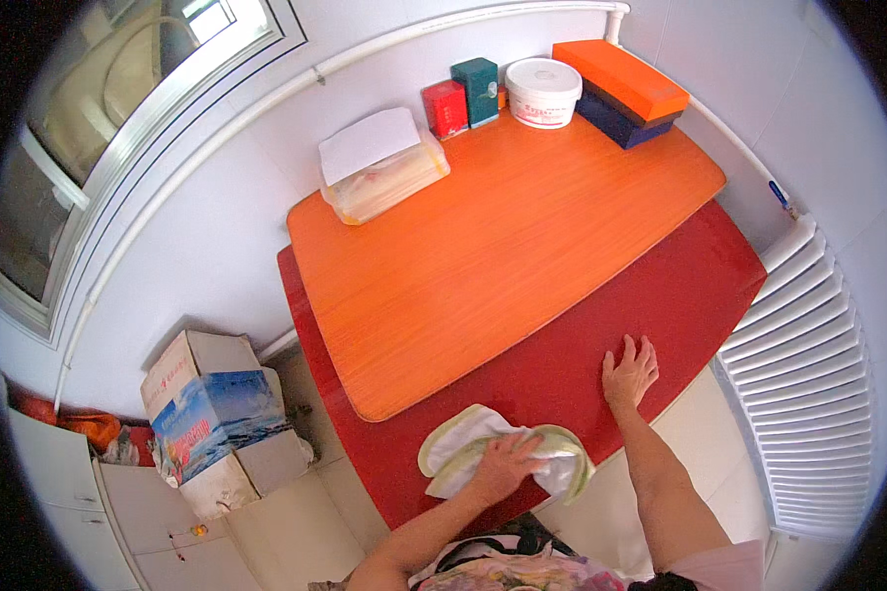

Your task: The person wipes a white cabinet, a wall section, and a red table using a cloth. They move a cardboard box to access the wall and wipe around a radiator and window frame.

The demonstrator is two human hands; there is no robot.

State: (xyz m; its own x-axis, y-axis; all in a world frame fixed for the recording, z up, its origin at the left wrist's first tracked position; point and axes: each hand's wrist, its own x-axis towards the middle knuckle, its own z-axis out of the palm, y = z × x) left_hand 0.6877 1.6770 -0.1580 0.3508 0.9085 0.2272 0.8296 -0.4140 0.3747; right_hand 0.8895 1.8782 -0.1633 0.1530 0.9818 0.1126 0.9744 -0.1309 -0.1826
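My left hand (504, 467) presses flat on a white cloth with green edging (462, 436), its fingers over the folds. The cloth lies crumpled at the near edge of a dark red tabletop (562, 377), with part of it at the rim. To the right, my right hand (630, 375) rests on the red surface, fingers spread, holding nothing. Beyond both hands lies an orange wood-grain board (488, 258) on top of the red tabletop.
Along the board's far side are a paper-topped plastic pack (384, 173), a red box (445, 109), a green box (477, 92), a lidded white tub (543, 92) and an orange-and-navy box (621, 81). A white radiator (798, 384) stands right, a cardboard carton (222, 421) left.
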